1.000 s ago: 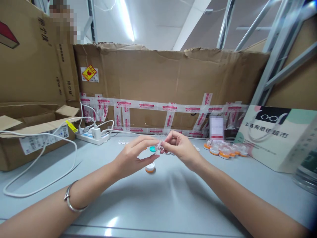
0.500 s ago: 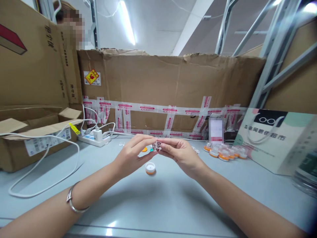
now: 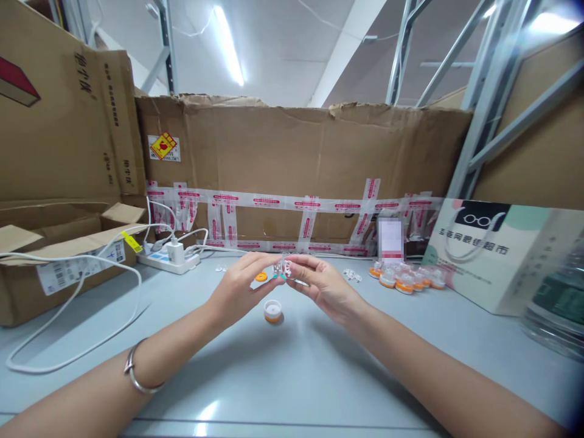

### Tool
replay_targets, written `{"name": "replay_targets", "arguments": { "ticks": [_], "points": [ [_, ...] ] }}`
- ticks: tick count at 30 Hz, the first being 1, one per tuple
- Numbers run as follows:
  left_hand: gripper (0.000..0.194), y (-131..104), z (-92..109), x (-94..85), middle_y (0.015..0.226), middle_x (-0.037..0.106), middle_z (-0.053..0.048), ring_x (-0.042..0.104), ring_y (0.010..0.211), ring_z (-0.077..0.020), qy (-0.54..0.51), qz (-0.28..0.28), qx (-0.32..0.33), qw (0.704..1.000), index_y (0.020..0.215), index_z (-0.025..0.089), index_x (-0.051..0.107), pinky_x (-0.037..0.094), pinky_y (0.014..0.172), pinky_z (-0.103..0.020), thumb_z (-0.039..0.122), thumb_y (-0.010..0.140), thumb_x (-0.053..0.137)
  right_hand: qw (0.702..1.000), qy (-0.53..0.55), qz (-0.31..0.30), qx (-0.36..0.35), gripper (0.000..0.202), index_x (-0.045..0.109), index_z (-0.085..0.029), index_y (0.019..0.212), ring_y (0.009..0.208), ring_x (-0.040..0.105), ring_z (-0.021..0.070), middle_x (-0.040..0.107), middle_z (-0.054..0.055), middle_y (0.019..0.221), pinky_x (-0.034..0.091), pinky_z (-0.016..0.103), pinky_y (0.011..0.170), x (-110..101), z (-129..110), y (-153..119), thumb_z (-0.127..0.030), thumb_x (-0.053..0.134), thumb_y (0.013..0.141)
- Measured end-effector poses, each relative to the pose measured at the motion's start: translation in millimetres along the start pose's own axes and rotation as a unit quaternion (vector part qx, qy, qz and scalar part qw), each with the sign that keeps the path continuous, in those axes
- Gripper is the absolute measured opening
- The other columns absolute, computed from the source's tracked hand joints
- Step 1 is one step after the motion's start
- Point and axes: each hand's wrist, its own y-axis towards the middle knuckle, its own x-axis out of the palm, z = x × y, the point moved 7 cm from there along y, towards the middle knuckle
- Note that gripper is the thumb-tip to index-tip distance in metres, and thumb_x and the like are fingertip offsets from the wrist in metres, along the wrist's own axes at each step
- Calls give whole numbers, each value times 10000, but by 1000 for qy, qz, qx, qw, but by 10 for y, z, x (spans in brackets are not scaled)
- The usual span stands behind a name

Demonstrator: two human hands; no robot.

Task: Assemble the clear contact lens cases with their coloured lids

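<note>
My left hand (image 3: 238, 285) pinches a small clear-and-white plastic piece (image 3: 277, 267) between thumb and fingers, with a bit of teal showing under it. Opposite it, the thumb and fingertips of my right hand (image 3: 327, 287) grip a small white openwork plastic piece (image 3: 287, 268). The two pieces are side by side above the table; whether they touch I cannot tell. Below them stands a round white cup with an orange base (image 3: 272, 311). An orange ring (image 3: 261, 277) lies just behind my left thumb.
Small white openwork parts (image 3: 353, 275) lie right of my right hand. Beyond them are several orange-and-clear round containers (image 3: 405, 285), a paper bag (image 3: 474, 255) and a bottle (image 3: 556, 310). At left stand a power strip (image 3: 171, 263), a looping white cable (image 3: 75, 363) and an open carton (image 3: 86, 267).
The pieces in my hands have shifted and turned a little, and a small gap now shows between them. The view has moved slightly, and the person behind the boxes is out of sight.
</note>
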Motion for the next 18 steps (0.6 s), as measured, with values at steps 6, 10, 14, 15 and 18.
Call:
{"name": "replay_targets", "arguments": {
  "ticks": [6, 10, 14, 15, 18],
  "points": [
    [360, 68, 152, -82, 983, 646, -68, 587, 904, -165, -25, 13, 21, 999, 1103, 186, 545, 483, 795, -310, 172, 756, 638, 999, 41, -22, -3, 214, 669, -180, 813, 751, 604, 92, 676, 6, 784, 441, 263, 814, 18, -23, 17, -249, 747, 626],
    [315, 93, 216, -86, 960, 649, -69, 575, 893, -181, -20, 10, 38, 999, 1071, 206, 567, 471, 782, -339, 185, 763, 630, 997, 29, -65, -21, 183, 666, -175, 803, 754, 598, 97, 665, 7, 775, 449, 256, 787, 121, -29, -21, -258, 727, 652],
    [317, 80, 192, -75, 969, 639, -71, 563, 906, -180, -16, 8, 30, 999, 1061, 201, 572, 459, 794, -339, 193, 753, 643, 998, 20, -65, -15, 171, 659, -167, 798, 756, 601, 105, 662, 13, 771, 459, 255, 767, 122, -4, -25, -249, 720, 661],
    [320, 75, 188, -74, 971, 638, -71, 563, 906, -179, -16, 7, 29, 999, 1062, 200, 571, 457, 795, -337, 193, 751, 646, 998, 20, -63, -14, 172, 658, -165, 801, 757, 603, 106, 664, 16, 776, 460, 253, 764, 117, 2, -22, -246, 719, 663],
    [316, 64, 191, -78, 961, 638, -66, 564, 898, -177, -14, 10, 31, 999, 1052, 202, 571, 447, 791, -333, 198, 746, 652, 998, 27, -63, -13, 176, 658, -161, 807, 750, 605, 107, 667, 22, 781, 466, 248, 744, 118, 24, -19, -244, 719, 664]
  ]
}}
